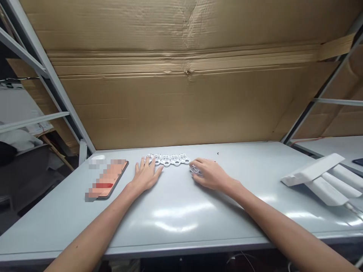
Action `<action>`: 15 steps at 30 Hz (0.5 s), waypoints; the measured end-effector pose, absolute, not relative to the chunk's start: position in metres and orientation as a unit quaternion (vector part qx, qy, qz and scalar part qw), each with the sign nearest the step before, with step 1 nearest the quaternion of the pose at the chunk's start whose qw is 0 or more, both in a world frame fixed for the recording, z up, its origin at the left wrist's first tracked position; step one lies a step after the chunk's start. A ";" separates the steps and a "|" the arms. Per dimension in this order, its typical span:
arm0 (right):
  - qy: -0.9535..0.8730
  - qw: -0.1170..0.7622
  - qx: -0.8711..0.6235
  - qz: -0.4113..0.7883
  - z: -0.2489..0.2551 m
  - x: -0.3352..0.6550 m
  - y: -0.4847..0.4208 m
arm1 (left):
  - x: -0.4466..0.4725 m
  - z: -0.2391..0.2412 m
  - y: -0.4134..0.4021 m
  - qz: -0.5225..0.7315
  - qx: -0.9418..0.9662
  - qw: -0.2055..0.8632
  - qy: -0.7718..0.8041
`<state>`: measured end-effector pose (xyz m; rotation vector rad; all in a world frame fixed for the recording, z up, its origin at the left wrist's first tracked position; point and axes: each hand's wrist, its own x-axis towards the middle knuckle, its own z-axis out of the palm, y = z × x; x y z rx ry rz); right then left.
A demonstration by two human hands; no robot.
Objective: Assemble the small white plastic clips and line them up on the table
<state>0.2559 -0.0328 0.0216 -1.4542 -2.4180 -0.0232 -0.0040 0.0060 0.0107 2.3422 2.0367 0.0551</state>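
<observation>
A row of several small white plastic parts (170, 159) lies on the grey table (181, 211), near its far edge. My left hand (146, 175) rests flat with fingers spread, its fingertips touching the left end of the row. My right hand (208, 174) is at the right end of the row, fingers curled over another white part (195, 170) that shows partly under them.
A phone (109, 178) lies to the left of my left hand. White tube-like pieces (326, 177) are stacked at the right edge of the table. A big cardboard sheet (181, 75) stands behind the table between metal rack posts.
</observation>
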 end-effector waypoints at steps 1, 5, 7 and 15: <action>-0.837 0.159 -0.524 -0.010 0.021 0.257 -0.032 | -0.003 0.012 0.005 0.017 0.755 0.018 0.655; -0.795 0.173 -0.581 -0.023 0.013 0.262 -0.023 | 0.000 0.015 0.000 0.020 0.772 0.032 0.634; -0.778 0.190 -0.598 -0.026 0.008 0.264 -0.015 | 0.000 0.014 -0.002 0.019 0.781 0.043 0.622; -0.795 0.221 -0.564 -0.036 -0.005 0.266 0.006 | -0.001 0.010 0.000 0.028 0.789 0.023 0.613</action>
